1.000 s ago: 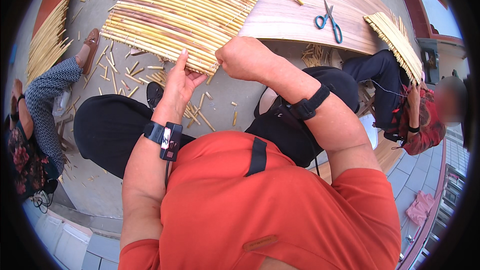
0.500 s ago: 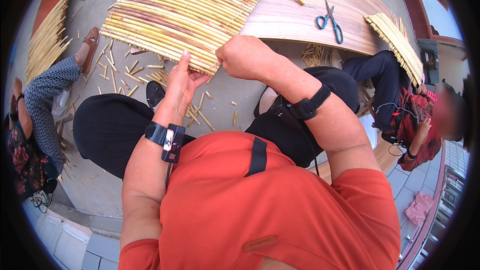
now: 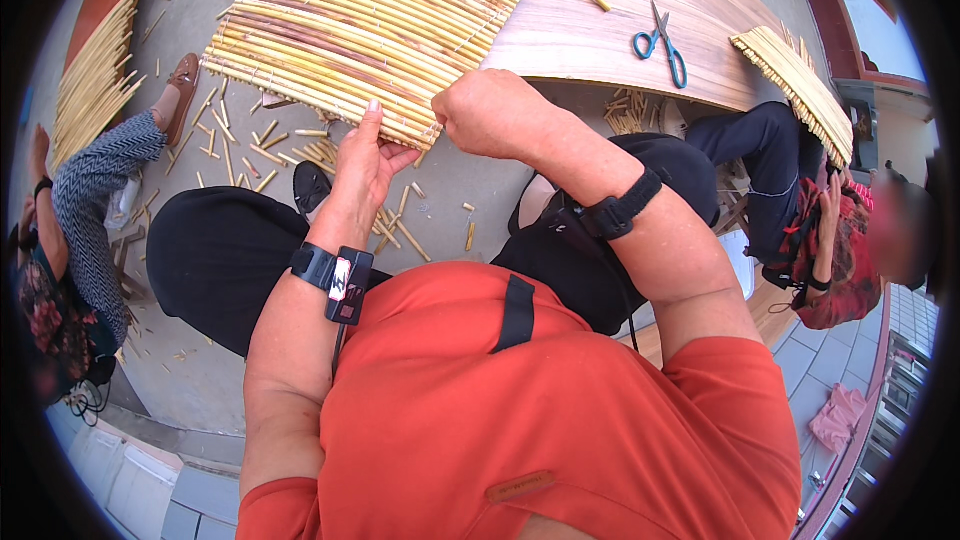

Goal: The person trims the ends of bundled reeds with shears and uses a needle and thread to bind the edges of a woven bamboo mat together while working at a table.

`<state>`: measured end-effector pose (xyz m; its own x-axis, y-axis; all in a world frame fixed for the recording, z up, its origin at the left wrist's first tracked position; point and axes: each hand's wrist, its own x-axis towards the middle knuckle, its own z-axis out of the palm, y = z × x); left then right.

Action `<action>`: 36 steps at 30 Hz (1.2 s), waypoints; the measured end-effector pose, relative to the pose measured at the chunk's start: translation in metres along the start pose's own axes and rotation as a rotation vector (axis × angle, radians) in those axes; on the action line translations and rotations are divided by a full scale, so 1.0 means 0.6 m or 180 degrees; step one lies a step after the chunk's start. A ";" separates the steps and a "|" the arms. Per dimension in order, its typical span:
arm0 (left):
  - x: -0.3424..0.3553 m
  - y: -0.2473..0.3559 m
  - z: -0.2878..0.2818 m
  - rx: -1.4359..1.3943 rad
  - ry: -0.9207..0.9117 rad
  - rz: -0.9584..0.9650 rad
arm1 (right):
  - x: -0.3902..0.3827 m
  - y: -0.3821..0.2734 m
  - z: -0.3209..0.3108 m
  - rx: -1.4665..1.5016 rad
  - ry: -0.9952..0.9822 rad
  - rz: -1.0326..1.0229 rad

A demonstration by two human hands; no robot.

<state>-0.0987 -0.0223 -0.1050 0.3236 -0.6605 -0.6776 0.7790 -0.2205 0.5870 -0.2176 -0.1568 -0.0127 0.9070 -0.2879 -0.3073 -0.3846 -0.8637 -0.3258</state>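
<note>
Grey concrete floor makes up most of what I view remotely, with one co-worker seated at the right and a second person at the left. On it stands a pale wood-grain table, bent by the wide lens. Over the table's left part lies a mat of yellow stalks bound with thin stitching, its near edge reaching toward the wearer's black-clad knees. Near its closest right corner, the left hand is half curled, thumb on the edge, fingers beneath, holding it. Just beside, the right hand is a closed fist; I cannot tell what, if anything, it grips. To work well here, I would press the left thumb firmly so the stalks align, and make any right-hand pull even. Well apart, blue-handled scissors lie on the table. Smallest, cut stalk pieces litter the floor.
</note>
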 end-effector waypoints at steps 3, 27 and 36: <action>0.001 0.001 0.001 0.0020 0.0001 -0.0017 | 0.002 0.002 0.003 -0.0011 0.0015 -0.0016; 0.005 -0.009 0.002 -0.0100 -0.0003 0.0104 | 0.015 -0.046 -0.019 -0.0805 -0.0204 -0.0486; -0.001 -0.008 0.016 -0.0135 0.0218 0.0241 | 0.022 -0.068 -0.008 -0.1025 -0.0185 -0.0492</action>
<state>-0.1079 -0.0275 -0.1031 0.4171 -0.6232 -0.6615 0.7725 -0.1403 0.6193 -0.1891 -0.1273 0.0011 0.9354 -0.1277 -0.3297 -0.1614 -0.9839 -0.0768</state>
